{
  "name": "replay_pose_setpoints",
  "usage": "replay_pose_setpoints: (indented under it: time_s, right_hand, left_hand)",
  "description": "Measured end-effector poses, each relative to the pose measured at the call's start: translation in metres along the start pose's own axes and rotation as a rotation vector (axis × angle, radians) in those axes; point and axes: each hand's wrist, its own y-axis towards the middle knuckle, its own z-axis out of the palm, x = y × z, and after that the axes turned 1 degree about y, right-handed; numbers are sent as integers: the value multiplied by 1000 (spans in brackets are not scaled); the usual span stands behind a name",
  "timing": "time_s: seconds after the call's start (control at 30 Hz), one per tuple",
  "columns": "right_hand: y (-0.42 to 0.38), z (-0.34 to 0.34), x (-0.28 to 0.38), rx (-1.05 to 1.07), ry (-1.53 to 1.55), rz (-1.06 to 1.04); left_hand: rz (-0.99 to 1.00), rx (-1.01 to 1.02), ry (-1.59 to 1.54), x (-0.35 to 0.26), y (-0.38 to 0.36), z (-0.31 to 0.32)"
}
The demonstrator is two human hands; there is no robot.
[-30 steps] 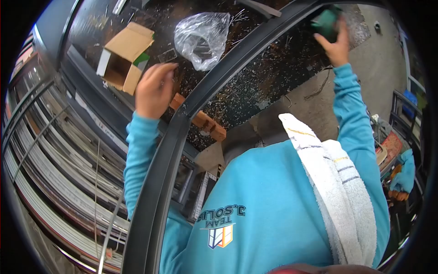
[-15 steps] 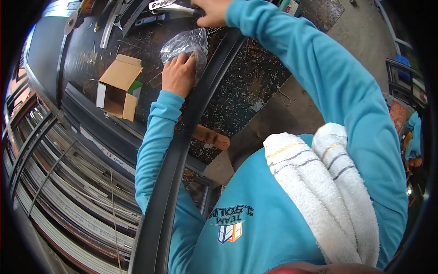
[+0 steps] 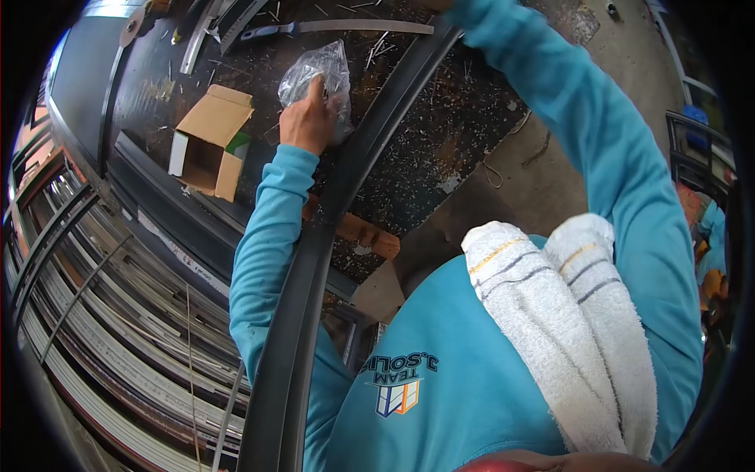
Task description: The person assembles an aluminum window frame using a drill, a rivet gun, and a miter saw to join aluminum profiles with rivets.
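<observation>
My left hand is on a crumpled clear plastic bag lying on the dark work table. Its fingers are bent against the plastic, one pointing up; what is inside the bag I cannot make out. My right hand is cut off by the top edge, beside the far end of a long dark metal profile, and its fingers are hidden. That profile runs diagonally between my arms. An open cardboard box lies left of the bag. Beyond the bag lies a long flat-bladed tool with a grey-blue handle.
Metal shavings and thin slivers litter the table. A wooden block sits under the profile. Racks of long profiles fill the left side. A white towel hangs down my chest. A cord loop lies at right.
My right hand has moved farther away, mostly out of view. The white-and-black lettered item near it no longer shows, uncovering the long blade. My left hand stays at the bag, one finger now raised.
</observation>
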Motion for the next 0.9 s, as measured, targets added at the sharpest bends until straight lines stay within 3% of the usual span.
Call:
replay_pose_setpoints:
  time_s: [0.03,0.07,0.13,0.27,0.33,0.37,0.5,0.57,0.6,0.67,0.7,0.9]
  right_hand:
    - [-8,-11,7,86,259,-52]
    - [-17,-16,16,34,398,-185]
    - [-42,-31,59,-65,397,-151]
    - [-101,-70,36,196,567,-83]
    - [-147,-57,48,22,501,158]
    - [-162,-55,47,35,491,191]
    - [-209,-24,18,76,251,51]
    - [-208,-25,15,247,104,49]
    - [-206,-29,18,351,97,178]
    - [-201,-24,20,350,149,152]
    - [-194,-21,21,350,170,130]
    - [-173,11,2,394,396,294]
  left_hand:
    - [40,-34,-29,2,2,1]
    - [83,-64,-60,3,2,3]
    - [126,-160,-77,5,3,6]
    - [67,-185,-32,7,7,1]
    - [89,-195,7,9,9,0]
    - [118,-205,38,9,11,-1]
    - [97,-134,-12,10,4,-9]
    - [101,-109,-94,15,0,-22]
    - [105,-105,-134,14,-5,-33]
    - [111,-135,-376,19,-15,-44]
    - [88,-130,-348,19,-20,-56]
    - [-136,-98,-778,15,-43,-74]
